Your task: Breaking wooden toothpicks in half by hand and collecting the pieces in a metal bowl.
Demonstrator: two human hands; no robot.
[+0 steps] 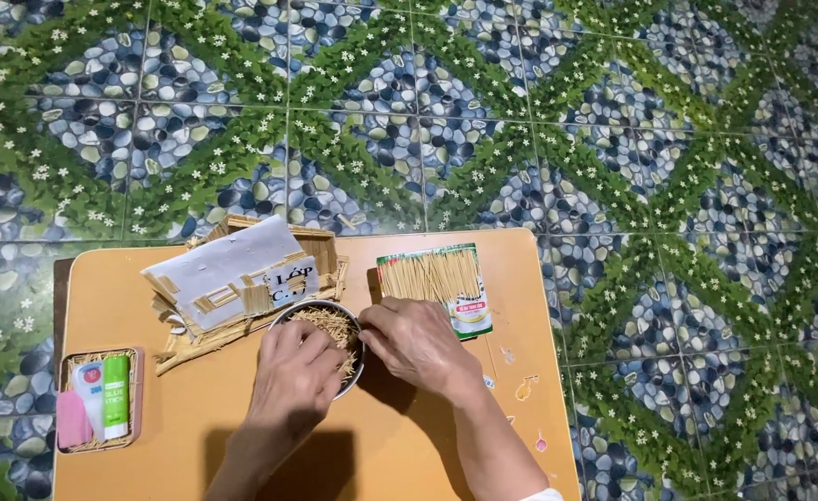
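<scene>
both hands, left hand (296, 371) and right hand (415, 340), pinch at toothpicks in the small round bowl (352, 327) beside the little stick house (242, 278); best to pick slowly, one stick each time.

- The bench (196, 417) stands on the tiled floor (613, 139).
- A round bowl (321, 315) sits near the middle of the bench, with little sticks (330, 325) in it.
- The left hand (293, 376) lies over the near side of the bowl.
- The right hand (418, 343) lies at the bowl's right edge.
- A small model house (242, 278) stands behind the bowl and to its left, touching it.
- A pack of sticks (437, 278) lies behind the right hand, to the right of the house.
- A small tray (64, 366) sits at the bench's left edge.
- 3 things lie side by side in the tray, one of them a glue stick (115, 394).
</scene>
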